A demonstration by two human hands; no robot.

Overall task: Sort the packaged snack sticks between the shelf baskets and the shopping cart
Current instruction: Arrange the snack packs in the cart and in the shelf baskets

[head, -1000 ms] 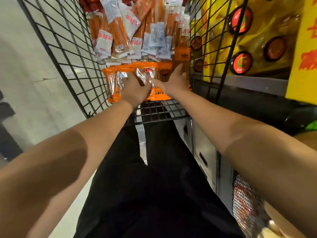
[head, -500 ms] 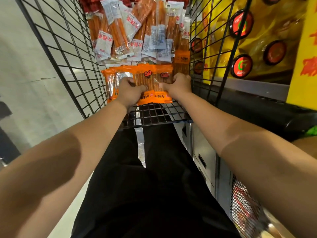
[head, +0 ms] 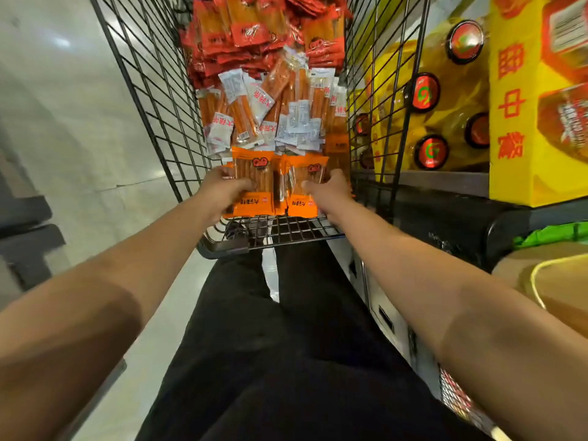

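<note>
Nearest the camera, two bare forearms are stretched forward over black trousers [head: 286, 361], both nearly straight, converging on the near end of the wire cart [head: 280, 230]. The left hand [head: 222, 189] is curled round the left edge of an orange pack [head: 254, 183], thumb laid across its face; the right hand [head: 331, 192] is clamped on the right edge of a second orange pack [head: 305, 189], fingers wrapped behind it and out of sight. Both packs are held upright, side by side and touching, just above the cart's near rim. The step in hand is judged to be gathering these packs into one bundle; it would be done best if the two were squared together and pressed evenly from both sides before any lift, so that none slips out between the palms. Just beyond, white-labelled sticks [head: 261, 116] are heaped in the cart, and farther still red packets [head: 254, 36] are piled. To the right, behind the mesh, yellow bags [head: 429, 100] are stacked on a shelf.
</note>
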